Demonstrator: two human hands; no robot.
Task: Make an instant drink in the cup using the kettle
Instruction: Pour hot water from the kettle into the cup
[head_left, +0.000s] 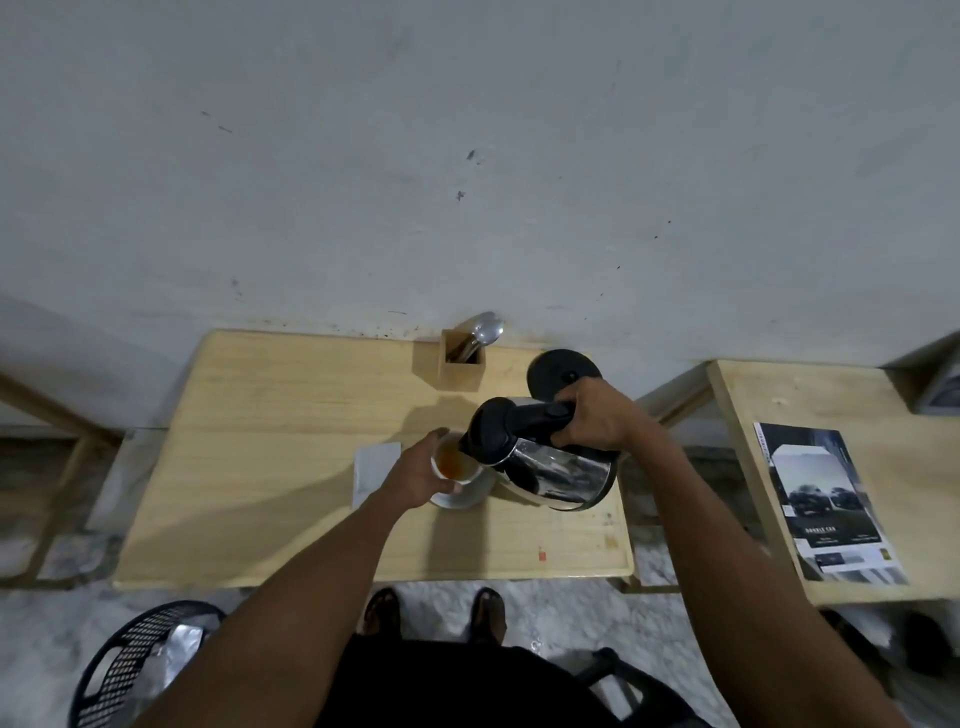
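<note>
Your right hand (597, 415) grips the kettle (545, 457) handle, spout tilted over the cup (457, 462); left hand (421, 475) fingers wrap the cup on the counter (260, 441).

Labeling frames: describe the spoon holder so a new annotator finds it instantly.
On the light wooden table, look along its back edge by the grey wall. The holder is the small square wooden box left of the round black kettle base, the only thing with a metal spoon sticking out.
</note>
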